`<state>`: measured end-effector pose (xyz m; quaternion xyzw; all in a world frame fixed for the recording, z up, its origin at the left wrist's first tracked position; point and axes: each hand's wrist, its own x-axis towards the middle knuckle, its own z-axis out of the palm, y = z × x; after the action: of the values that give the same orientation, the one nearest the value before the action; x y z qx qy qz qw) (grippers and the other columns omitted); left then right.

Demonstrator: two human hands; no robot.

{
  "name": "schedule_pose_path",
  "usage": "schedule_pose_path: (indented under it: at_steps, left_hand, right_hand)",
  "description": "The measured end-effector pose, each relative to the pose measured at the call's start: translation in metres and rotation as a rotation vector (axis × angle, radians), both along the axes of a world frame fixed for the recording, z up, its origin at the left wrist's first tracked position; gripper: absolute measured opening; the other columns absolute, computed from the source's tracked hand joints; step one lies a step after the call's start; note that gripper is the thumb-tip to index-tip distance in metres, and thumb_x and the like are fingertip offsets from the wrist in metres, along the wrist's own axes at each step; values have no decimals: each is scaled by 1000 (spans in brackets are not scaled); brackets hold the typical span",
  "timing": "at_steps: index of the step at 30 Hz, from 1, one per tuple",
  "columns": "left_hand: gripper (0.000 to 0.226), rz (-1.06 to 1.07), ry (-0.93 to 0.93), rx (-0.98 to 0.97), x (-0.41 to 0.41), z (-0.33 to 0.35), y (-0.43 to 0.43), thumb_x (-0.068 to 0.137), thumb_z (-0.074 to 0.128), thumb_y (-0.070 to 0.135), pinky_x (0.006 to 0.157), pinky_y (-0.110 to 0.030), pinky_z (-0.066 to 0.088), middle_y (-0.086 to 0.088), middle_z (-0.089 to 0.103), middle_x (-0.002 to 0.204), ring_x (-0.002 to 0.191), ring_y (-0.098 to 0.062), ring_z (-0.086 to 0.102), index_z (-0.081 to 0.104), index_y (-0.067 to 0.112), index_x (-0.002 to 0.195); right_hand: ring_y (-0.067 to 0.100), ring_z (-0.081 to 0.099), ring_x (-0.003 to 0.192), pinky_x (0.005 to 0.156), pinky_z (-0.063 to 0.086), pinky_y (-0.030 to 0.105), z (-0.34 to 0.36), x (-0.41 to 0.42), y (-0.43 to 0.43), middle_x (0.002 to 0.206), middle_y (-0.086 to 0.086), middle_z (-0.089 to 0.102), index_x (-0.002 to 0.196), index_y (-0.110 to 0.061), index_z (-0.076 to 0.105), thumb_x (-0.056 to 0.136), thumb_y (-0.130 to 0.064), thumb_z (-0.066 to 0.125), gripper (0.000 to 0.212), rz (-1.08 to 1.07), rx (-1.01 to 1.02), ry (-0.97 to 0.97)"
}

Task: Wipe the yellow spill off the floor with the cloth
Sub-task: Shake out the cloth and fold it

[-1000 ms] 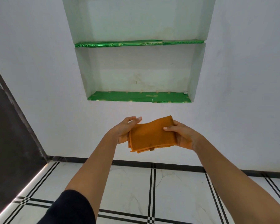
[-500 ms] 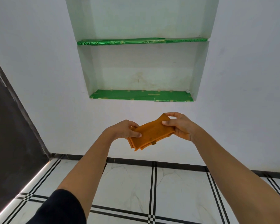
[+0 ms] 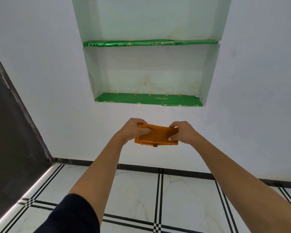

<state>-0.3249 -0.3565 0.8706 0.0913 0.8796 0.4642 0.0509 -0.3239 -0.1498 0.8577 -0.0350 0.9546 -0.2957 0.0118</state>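
Observation:
A folded orange cloth (image 3: 157, 136) is held in the air in front of the white wall, below the recessed shelf. My left hand (image 3: 134, 130) grips its left end with fingers curled round the fold. My right hand (image 3: 181, 132) pinches its right end between thumb and fingers. A small tag hangs from the cloth's lower edge. No yellow spill shows on the visible floor (image 3: 134, 192), which is white marble tile with black line borders.
A wall niche with two green-foil shelves (image 3: 148, 99) is straight ahead above the hands. A dark panel (image 3: 12, 132) runs along the left side. A black skirting strip lines the wall base.
The cloth went from a wider fold to a narrower one. Both hands turned over it and now grip its ends from above, closer together.

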Motion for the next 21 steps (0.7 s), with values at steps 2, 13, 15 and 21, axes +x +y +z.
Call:
schedule_pose_path:
  at_steps: [2,13,15,21]
  left_hand:
    - [22,-21,3,16,1,5,6,85,66,24,79,-32,49,-2,57,108,101,-24,55,57,19,105]
    - [47,-52,-42,47,-2,12,6,81,70,26,71,-24,52,-7,55,123,100,-24,55,47,24,122]
    - [53,9,-47,67,-1,0,3,83,68,29,79,-28,50,-9,51,131,106,-24,53,43,21,129]
    - [53,152,-142,245,8,-43,-3,90,50,48,96,-39,43,-6,45,139,118,-24,52,38,21,134]
  right_hand:
    - [29,45,122,95,43,36,-3,0,-2,136,10,44,127,-19,53,73,-28,79,60,79,13,-18]
    - [26,56,107,86,48,38,-9,11,-14,120,2,57,118,-22,50,80,-31,71,45,127,-475,-344]
    - [27,56,105,83,49,39,-12,10,-14,119,3,57,117,-25,50,79,-35,71,45,66,-503,-345]
    - [32,54,109,88,50,47,-27,11,-15,129,9,51,131,-27,40,81,-32,70,59,-121,-748,-406]
